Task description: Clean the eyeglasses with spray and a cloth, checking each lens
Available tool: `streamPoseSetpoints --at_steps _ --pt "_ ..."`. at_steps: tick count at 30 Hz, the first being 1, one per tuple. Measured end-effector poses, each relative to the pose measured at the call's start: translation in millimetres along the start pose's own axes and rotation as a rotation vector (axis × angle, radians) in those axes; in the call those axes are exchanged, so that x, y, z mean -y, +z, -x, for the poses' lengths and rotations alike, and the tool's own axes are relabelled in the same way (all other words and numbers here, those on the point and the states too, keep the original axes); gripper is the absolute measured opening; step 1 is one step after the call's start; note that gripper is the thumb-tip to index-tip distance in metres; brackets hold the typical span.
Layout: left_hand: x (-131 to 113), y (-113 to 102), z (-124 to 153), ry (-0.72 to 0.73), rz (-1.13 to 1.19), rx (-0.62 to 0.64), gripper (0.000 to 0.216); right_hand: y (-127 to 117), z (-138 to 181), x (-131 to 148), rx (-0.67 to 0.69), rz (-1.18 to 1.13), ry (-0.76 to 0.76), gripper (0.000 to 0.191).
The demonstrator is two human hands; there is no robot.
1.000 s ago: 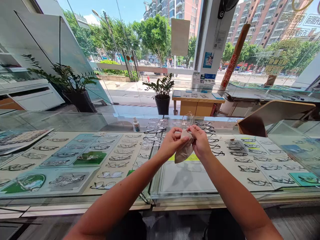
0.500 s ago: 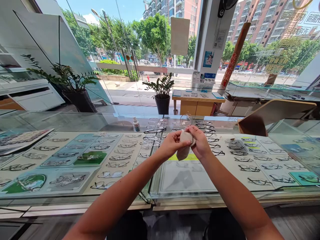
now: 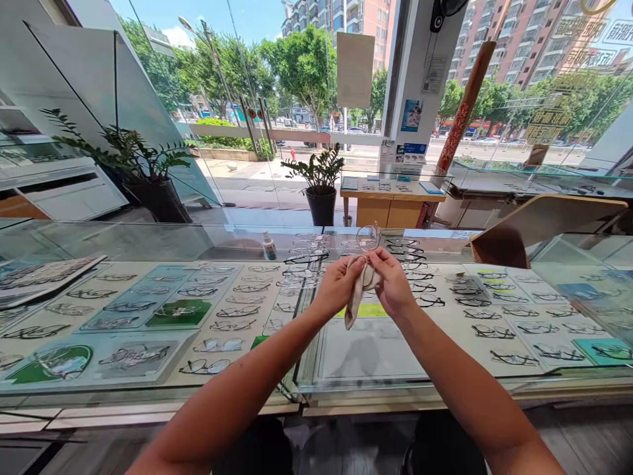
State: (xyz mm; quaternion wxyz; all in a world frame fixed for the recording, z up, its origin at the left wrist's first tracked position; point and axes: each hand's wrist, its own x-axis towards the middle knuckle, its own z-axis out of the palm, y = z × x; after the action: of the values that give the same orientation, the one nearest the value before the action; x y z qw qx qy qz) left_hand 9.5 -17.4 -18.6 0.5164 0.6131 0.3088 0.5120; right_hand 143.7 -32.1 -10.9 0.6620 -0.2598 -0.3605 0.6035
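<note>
Fingers pinched tight on both sides now! The left hand (image 3: 336,287) has its fingers closed on a beige cloth (image 3: 353,305), while the right hand (image 3: 393,282) pinches the round-lensed eyeglasses (image 3: 368,237) just below the raised lens, the cloth's folds tucked against its fingertips. One lens stands clear above the cloth; the other is hidden somewhere among the folds and fingers. And here's the change: half a second ago the cloth was a rounded pad spread between the hands; now it has gathered into a narrow, pointed fold, hanging down by the left fingers. Below the cloth, a yellow-green strip (image 3: 368,311) shows in the glass counter (image 3: 370,390). Left of the cloth and farther back stands a small white bottle (image 3: 269,248); straight beyond the cloth, slightly left, a potted plant (image 3: 321,206).
</note>
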Motion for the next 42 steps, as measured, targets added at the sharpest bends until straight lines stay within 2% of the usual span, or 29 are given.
streamPoseSetpoints --at_steps 4,10,14,18,21,28,30,37,42 --pt "2.1 -10.8 -7.8 -0.137 0.168 0.151 0.057 -8.1 -7.0 8.6 -0.003 0.063 -0.005 0.035" --pt "2.6 -28.4 -20.9 -0.155 0.332 0.046 0.056 -17.9 -13.4 20.2 0.089 0.221 -0.16 0.027" --pt "-4.6 -36.3 -25.1 -0.118 0.37 0.016 0.055 -16.8 -9.3 16.4 0.188 0.386 -0.122 0.025" --pt "-9.8 -36.7 -23.8 -0.11 0.353 0.029 0.052 -14.7 -5.8 7.3 0.213 0.451 -0.092 0.022" --pt "-11.2 -35.4 -22.1 -0.107 0.334 0.066 0.054 -13.8 -5.7 3.8 0.232 0.435 -0.086 0.021" --pt "-16.7 -43.9 -18.8 -0.104 0.307 0.232 0.048 -12.0 -6.5 5.7 0.209 0.198 0.103 0.027" --pt "-16.5 -44.2 -17.1 -0.087 0.266 0.24 0.048 -11.1 -5.7 5.2 0.2 0.168 0.129 0.028" --pt "-5.8 -31.4 -14.6 -0.016 0.175 -0.04 0.042 -5.1 0.1 -9.8 0.227 0.161 0.135 0.028" --pt "-6.9 -24.0 -13.2 0.016 0.165 -0.158 0.049 -3.7 2.4 -17.8 0.241 0.23 0.096 0.029"
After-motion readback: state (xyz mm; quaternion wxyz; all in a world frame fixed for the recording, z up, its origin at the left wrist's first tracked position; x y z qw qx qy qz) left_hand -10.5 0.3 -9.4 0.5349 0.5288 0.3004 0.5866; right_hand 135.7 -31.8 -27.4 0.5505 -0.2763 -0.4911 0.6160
